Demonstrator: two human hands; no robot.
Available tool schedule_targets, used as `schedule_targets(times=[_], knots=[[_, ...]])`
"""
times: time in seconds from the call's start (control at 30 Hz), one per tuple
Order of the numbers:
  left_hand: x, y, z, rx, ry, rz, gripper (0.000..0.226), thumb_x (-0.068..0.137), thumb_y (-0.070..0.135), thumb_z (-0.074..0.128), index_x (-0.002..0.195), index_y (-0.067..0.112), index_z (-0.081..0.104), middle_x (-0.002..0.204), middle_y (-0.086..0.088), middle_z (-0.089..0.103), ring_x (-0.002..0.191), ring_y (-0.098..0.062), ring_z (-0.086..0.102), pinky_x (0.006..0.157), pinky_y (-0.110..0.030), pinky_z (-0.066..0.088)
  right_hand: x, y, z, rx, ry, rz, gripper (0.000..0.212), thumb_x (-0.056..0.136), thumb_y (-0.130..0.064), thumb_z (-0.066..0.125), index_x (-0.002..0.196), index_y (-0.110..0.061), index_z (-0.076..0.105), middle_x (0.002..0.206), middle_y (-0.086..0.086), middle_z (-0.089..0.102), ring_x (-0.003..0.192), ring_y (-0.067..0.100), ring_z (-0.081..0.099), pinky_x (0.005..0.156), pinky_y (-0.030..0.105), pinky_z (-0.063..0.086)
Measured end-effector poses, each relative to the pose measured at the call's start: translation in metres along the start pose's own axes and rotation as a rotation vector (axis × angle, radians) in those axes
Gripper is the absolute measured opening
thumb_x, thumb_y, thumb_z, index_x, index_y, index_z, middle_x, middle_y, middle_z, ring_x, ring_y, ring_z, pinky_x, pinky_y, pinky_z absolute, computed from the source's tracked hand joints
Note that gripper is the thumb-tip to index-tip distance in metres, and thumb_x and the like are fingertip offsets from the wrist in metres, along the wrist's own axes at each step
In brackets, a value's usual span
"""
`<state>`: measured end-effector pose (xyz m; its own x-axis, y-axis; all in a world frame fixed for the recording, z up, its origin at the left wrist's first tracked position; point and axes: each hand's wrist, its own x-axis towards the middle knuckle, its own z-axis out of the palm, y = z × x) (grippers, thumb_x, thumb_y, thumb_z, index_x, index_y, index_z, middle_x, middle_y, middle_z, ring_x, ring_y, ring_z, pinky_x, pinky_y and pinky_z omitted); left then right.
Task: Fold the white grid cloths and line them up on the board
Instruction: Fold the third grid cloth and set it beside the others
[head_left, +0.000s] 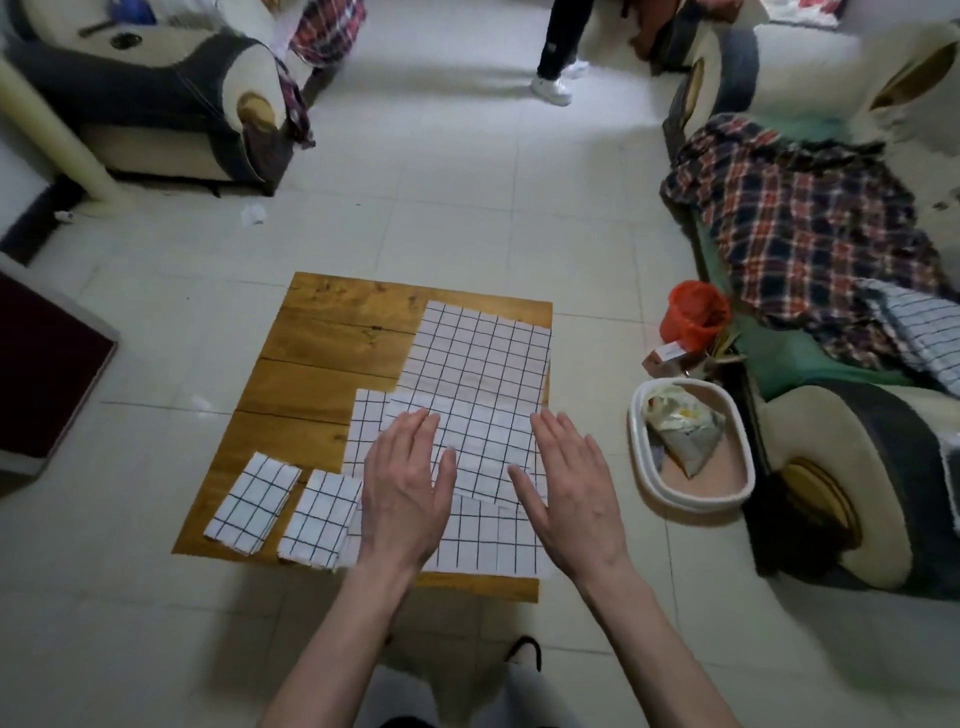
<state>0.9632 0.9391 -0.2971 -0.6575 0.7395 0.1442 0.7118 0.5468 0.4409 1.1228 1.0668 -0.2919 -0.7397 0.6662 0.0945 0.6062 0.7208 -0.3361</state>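
A wooden board (311, 364) lies on the tiled floor. A large white grid cloth (475, 364) is spread over its right half, partly folded, with overlapping layers near me. Two small folded grid cloths sit side by side at the board's near left: one (254, 501) at the corner, the other (322, 519) just right of it. My left hand (405, 493) and my right hand (571, 493) are flat, fingers straight, over the near part of the large cloth. Whether they press it or hover just above, I cannot tell.
A white basin (644, 483) holding a crumpled bag stands right of the board, with an orange bag (693, 309) and small box behind it. Sofas with plaid cloths flank the room; another grid cloth (919, 332) lies on the right sofa. A person's legs (558, 47) stand far back.
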Motion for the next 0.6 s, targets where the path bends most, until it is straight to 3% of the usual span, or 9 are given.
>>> schedule_targets(times=[0.23,0.4,0.6], knots=[[0.019,0.012,0.017,0.005,0.056,-0.193,0.053,0.109,0.043,0.035,0.151,0.012,0.047,0.154,-0.008,0.051,0.147,-0.022,0.041,0.121,-0.046,0.036,0.060,0.011,0.014,0.053,-0.077,-0.160,0.065,0.109,-0.053,0.034,0.164,-0.017,0.029,0.169,0.001,0.032,0.159,0.015,0.020,0.131,0.039,0.016],[0.039,0.004,0.031,0.005,0.072,-0.320,0.054,0.109,0.045,0.033,0.151,0.015,0.048,0.153,-0.006,0.051,0.146,-0.021,0.041,0.121,-0.037,0.029,0.104,0.016,0.022,0.037,-0.139,-0.261,0.066,0.109,-0.054,0.032,0.164,-0.019,0.030,0.169,0.001,0.032,0.159,0.015,0.021,0.130,0.042,0.022],[0.066,0.002,0.034,0.042,0.114,-0.441,0.053,0.108,0.043,0.034,0.150,0.014,0.048,0.153,-0.006,0.051,0.146,-0.021,0.041,0.120,-0.038,0.032,0.164,0.024,0.026,0.018,-0.186,-0.398,0.065,0.108,-0.053,0.037,0.164,-0.019,0.030,0.169,0.001,0.032,0.158,0.016,0.022,0.128,0.046,0.025]])
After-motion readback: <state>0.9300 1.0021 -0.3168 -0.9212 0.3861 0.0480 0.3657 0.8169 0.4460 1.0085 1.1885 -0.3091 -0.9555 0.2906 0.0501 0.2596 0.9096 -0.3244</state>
